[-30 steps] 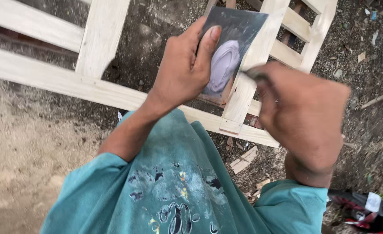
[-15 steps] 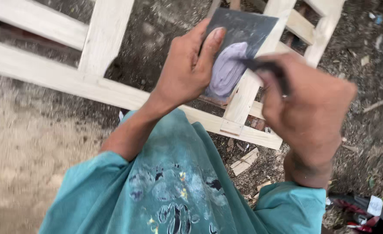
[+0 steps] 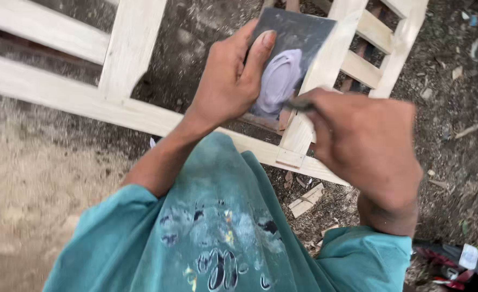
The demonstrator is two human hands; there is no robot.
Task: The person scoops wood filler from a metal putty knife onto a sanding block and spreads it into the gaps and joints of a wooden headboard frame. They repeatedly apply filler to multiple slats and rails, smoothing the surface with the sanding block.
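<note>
nearest, at six o'clock, a teal shirt [image 3: 217,238] speckled with paint. up at three o'clock, right hand [image 3: 366,146] closed tight on a thin dark tool [image 3: 299,105], its tip poking out toward the board's pale smear — held low and pinched, likely for control at the tip. at twelve o'clock, left hand [image 3: 229,81] wrapped round the left edge of a small dark board [image 3: 293,59], thumb laid flat on its face, tilted toward the eyes so the lilac-grey paste [image 3: 279,81] stays put and within reach. behind both, a bare pale wooden frame [image 3: 131,59] running from nine to one o'clock. farthest down, dirt ground [image 3: 39,162] with wood scraps [image 3: 306,200] — scattered at four o'clock.
</note>
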